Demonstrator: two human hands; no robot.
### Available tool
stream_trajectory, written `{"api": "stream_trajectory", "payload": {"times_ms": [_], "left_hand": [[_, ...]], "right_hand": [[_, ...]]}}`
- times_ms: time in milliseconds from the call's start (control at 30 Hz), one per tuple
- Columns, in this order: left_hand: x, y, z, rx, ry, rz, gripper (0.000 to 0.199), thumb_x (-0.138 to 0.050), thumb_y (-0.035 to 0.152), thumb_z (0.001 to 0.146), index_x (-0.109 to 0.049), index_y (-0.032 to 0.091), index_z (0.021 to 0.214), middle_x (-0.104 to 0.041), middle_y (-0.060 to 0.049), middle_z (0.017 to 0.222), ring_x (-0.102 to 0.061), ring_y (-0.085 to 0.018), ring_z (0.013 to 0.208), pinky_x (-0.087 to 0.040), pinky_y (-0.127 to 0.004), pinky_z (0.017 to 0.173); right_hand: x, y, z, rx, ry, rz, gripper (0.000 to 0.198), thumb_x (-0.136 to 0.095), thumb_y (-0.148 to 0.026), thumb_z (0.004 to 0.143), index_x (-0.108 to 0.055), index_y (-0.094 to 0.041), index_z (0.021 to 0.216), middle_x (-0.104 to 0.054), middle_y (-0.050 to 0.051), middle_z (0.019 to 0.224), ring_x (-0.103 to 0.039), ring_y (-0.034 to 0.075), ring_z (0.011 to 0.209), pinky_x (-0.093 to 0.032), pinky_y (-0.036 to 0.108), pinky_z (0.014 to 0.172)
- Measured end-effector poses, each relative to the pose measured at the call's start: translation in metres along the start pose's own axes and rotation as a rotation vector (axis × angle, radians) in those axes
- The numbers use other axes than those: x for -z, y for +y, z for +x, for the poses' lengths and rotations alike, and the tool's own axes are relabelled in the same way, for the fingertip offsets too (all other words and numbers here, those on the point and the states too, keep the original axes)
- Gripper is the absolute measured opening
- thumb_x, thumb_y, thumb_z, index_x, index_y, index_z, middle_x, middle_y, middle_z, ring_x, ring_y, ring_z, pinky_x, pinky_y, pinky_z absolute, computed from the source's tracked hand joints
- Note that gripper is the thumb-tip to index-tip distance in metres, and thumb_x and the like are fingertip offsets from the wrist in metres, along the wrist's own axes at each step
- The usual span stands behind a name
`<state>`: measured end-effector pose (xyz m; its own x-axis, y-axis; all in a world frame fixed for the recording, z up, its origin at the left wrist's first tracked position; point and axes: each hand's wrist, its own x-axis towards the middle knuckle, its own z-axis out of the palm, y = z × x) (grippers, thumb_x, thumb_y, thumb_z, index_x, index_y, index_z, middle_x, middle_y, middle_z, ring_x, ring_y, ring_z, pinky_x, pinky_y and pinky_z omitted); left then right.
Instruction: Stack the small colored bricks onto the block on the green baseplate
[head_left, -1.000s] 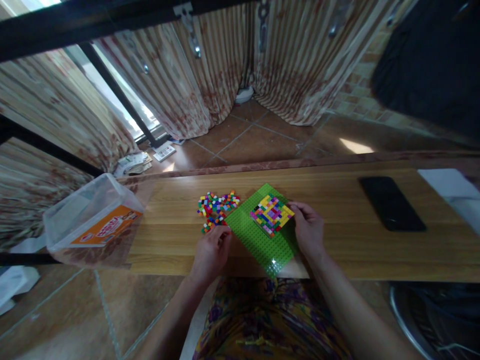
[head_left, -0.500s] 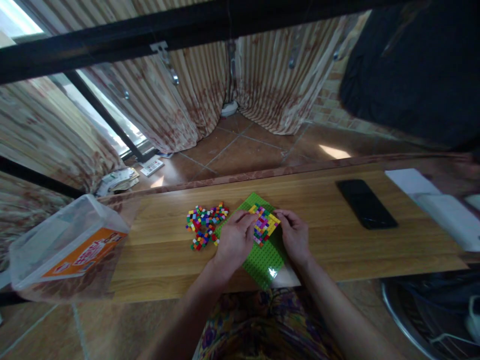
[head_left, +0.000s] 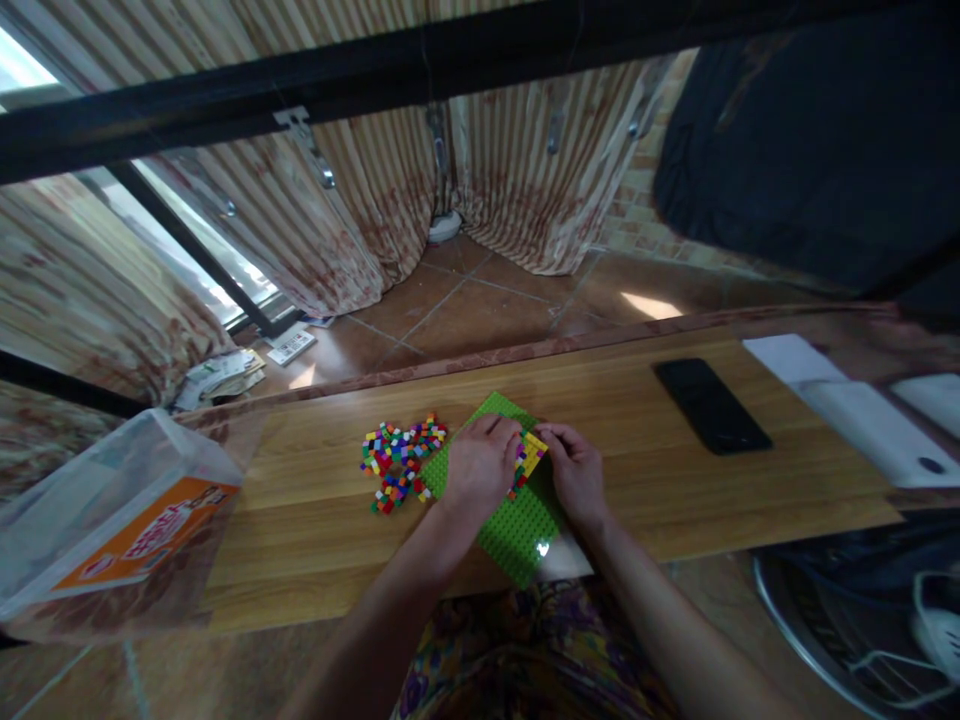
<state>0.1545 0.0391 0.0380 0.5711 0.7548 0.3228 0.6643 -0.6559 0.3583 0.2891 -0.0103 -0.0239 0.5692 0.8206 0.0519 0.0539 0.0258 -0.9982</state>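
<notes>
A green studded baseplate [head_left: 517, 535] lies turned cornerwise on the wooden board. On it sits a patch of small coloured building bricks [head_left: 532, 455], yellow along its right side. My left hand [head_left: 484, 462] is over this patch and hides much of it. Its fingers are curled down onto the bricks, and the fingertips are hidden. At the right edge of the patch, my right hand [head_left: 579, 472] has thumb and forefinger pinched together; whatever is between them is too small to make out. Left of the plate spreads a pile of loose bricks [head_left: 397, 455] in many colours.
A clear plastic box [head_left: 127, 500] with an orange label stands at the left end of the board [head_left: 300, 540]. To the right lie a black phone [head_left: 709, 405] and white papers or boxes [head_left: 870, 420]. A dark bar [head_left: 375, 95] crosses above, in front of striped curtains.
My left hand has shifted over the brick patch and now covers more of it, its fingers more curled. My right hand keeps its pinch at the patch's edge. The whole view has shifted slightly.
</notes>
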Motion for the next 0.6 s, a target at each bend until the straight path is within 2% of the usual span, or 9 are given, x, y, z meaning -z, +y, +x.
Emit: {"api": "stream_trajectory", "payload": {"times_ms": [200, 433, 600], "left_hand": [[-0.0056, -0.003, -0.0001, -0.032, 0.057, -0.024, 0.01, -0.057, 0.02, 0.088, -0.067, 0.022, 0.086, -0.066, -0.002, 0.087, -0.058, -0.019, 0.084, -0.045, -0.034, 0.078], [-0.0062, -0.0033, -0.0006, 0.073, 0.125, -0.1, 0.006, -0.064, 0.021, 0.083, -0.067, 0.021, 0.088, -0.066, -0.004, 0.089, -0.057, -0.021, 0.087, -0.045, -0.036, 0.08], [-0.0043, -0.0063, -0.0007, 0.07, 0.123, -0.112, 0.013, -0.068, 0.024, 0.08, -0.067, 0.021, 0.093, -0.067, -0.005, 0.095, -0.058, -0.023, 0.092, -0.045, -0.038, 0.085]], "right_hand": [[-0.0003, -0.0003, -0.0002, 0.001, 0.008, -0.003, 0.022, -0.059, -0.039, 0.08, -0.07, -0.021, 0.084, -0.072, 0.004, 0.086, -0.064, 0.02, 0.084, -0.048, 0.035, 0.081], [0.0003, -0.0016, -0.0006, -0.002, 0.009, -0.013, 0.022, -0.059, -0.04, 0.08, -0.071, -0.021, 0.084, -0.071, 0.004, 0.087, -0.064, 0.02, 0.084, -0.048, 0.035, 0.082], [0.0005, -0.0013, -0.0007, 0.0, 0.001, -0.002, 0.021, -0.059, -0.038, 0.08, -0.071, -0.021, 0.084, -0.071, 0.003, 0.087, -0.063, 0.02, 0.085, -0.047, 0.035, 0.083]]}}
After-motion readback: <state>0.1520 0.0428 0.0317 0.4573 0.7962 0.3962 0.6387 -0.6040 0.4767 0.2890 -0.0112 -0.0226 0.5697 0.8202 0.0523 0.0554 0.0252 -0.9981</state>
